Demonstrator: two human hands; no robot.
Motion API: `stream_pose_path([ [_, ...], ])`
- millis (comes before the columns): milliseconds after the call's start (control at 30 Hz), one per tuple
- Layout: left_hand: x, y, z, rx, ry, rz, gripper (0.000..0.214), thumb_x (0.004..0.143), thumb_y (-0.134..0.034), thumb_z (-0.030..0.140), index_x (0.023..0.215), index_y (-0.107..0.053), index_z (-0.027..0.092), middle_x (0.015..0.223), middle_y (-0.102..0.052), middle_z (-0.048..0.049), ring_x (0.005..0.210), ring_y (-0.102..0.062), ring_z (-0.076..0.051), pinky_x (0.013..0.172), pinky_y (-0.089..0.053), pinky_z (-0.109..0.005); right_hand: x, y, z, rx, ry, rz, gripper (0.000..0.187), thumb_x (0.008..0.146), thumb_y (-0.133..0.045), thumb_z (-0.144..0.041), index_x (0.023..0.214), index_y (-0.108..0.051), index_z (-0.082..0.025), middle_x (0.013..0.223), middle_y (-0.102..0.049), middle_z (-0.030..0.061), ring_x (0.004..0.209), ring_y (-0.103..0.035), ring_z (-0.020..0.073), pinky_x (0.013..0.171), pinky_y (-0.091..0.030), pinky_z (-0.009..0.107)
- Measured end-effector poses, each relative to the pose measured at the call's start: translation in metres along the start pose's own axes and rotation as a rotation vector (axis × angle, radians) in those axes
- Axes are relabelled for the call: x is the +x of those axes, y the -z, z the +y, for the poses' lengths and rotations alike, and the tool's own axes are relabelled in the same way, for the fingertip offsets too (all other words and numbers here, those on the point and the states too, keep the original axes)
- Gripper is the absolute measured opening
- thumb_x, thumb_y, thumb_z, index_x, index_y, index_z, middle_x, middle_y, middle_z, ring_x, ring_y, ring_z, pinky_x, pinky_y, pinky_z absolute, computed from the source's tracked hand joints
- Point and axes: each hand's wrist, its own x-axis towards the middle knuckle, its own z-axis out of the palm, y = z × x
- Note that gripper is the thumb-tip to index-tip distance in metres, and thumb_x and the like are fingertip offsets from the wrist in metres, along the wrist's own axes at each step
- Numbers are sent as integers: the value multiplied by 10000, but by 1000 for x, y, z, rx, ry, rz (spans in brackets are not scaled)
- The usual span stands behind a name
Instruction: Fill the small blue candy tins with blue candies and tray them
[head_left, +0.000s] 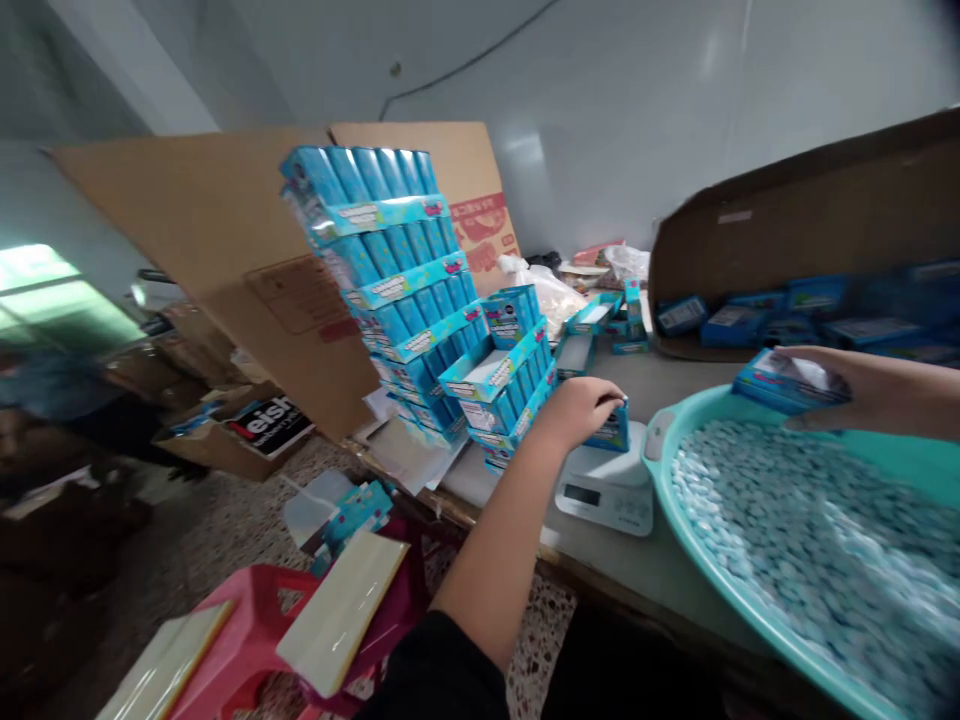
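Note:
My left hand (581,412) reaches across the table and grips the top of a small blue box (613,430) on a white digital scale (606,500). My fingers partly cover this box. Over the near-left part of a turquoise tub, my right hand (829,385) is closed around another blue box (776,385), held tilted. The tub (667,480) is filled with many small, light-blue wrapped pieces (787,530). Left of the scale, blue trays packed with upright boxes stand in a short stack (510,400), beside a partly filled tray (487,370).
A tall stack of filled display trays (390,270) leans before a large cardboard sheet (247,260). An open carton (720,230) with blue boxes stands behind the tub. Red stools (255,600) are below the table at left. A blurred person (60,390) is at far left.

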Motion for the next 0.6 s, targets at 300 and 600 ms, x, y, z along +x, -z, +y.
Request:
stream_pose_path([
  [300,-9,-39,46,-35,-28,228,248,976,-497,174,1126,-685,117,1157,-695,-143,1148,-602,-271,1064,-453,-464,-8,33,-9,-87,53,-279,1061,651,-751,-585,1558,-352,-206,1378,-599,126,1153,-601,334,958,-494,389],
  [600,-29,-62,157,-68,-77,-526,393,924,-563,511,994,-752,173,990,-720,-88,962,-661,-293,825,-565,-425,-15,39,-20,-173,-6,-282,1036,682,-768,-586,1566,-347,-247,1366,-600,117,1142,-595,331,907,-486,384],
])
